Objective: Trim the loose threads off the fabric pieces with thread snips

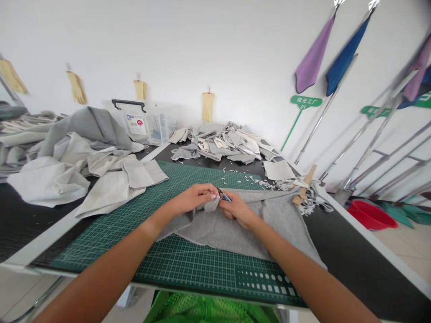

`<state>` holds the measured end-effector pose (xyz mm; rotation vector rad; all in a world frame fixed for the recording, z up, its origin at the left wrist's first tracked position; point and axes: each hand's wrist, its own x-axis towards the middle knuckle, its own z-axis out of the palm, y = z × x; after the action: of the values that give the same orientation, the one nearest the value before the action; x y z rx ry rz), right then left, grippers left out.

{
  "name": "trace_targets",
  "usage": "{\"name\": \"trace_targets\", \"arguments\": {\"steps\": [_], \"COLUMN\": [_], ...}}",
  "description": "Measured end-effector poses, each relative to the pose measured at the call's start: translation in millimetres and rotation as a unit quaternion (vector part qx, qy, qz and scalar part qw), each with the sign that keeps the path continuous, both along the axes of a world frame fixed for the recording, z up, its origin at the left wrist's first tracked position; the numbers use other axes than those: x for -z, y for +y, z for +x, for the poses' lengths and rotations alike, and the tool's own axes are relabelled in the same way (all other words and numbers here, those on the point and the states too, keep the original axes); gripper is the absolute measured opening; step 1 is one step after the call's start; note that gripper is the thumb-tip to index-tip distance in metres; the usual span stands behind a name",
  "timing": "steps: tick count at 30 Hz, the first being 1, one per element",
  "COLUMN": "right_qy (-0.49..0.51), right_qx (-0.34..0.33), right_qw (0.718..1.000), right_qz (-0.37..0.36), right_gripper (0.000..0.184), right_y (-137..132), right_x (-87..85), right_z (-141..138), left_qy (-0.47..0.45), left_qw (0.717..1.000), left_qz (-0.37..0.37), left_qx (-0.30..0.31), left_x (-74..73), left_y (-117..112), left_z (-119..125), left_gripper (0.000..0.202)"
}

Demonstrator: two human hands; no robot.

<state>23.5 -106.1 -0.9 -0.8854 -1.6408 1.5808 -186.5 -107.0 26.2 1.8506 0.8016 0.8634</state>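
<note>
A piece of grey fabric (249,224) lies spread over the green cutting mat (188,264). My left hand (198,197) pinches a bunched edge of it, lifted slightly off the mat. In my right hand (237,210) is a small pair of thread snips (223,194), its blades pointing up and left toward my left fingertips. The hands are almost touching. My fingers partly hide the snips and the pinched edge.
Grey and white fabric pieces (101,166) are heaped on the left, with another pile (229,141) at the back. White clippings (266,184) lie by a wooden strip (308,179). A clear plastic box (151,125) stands behind. Below the table edge is a green basket (205,307).
</note>
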Motion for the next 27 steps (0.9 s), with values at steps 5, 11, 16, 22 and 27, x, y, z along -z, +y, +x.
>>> {"name": "trace_targets", "arguments": {"steps": [5, 11, 16, 22, 27], "right_qy": [0.064, 0.071, 0.047, 0.069, 0.082], "right_qx": [-0.013, -0.021, -0.020, 0.060, 0.068], "right_qw": [0.997, 0.996, 0.997, 0.995, 0.993], "right_qz": [-0.046, -0.059, -0.058, -0.042, -0.051], "right_gripper": [0.029, 0.029, 0.028, 0.028, 0.031], "right_y": [-2, 1, 2, 8, 13], "right_x": [0.9, 3.6, 6.9, 4.5, -0.4], "right_z": [-2, 1, 0, 2, 10], "left_qy": [-0.039, -0.038, -0.054, 0.005, 0.062], "left_qw": [0.999, 0.999, 0.998, 0.991, 0.982], "left_qz": [-0.004, -0.007, -0.021, 0.068, 0.097], "left_qx": [-0.030, -0.035, -0.027, -0.117, -0.153], "left_x": [-2.6, -1.4, -3.4, 5.4, 10.6], "left_y": [1, 2, 1, 14, 18], "left_z": [0, -1, -1, -11, -16], "left_gripper": [0.032, 0.029, 0.026, 0.021, 0.021]}}
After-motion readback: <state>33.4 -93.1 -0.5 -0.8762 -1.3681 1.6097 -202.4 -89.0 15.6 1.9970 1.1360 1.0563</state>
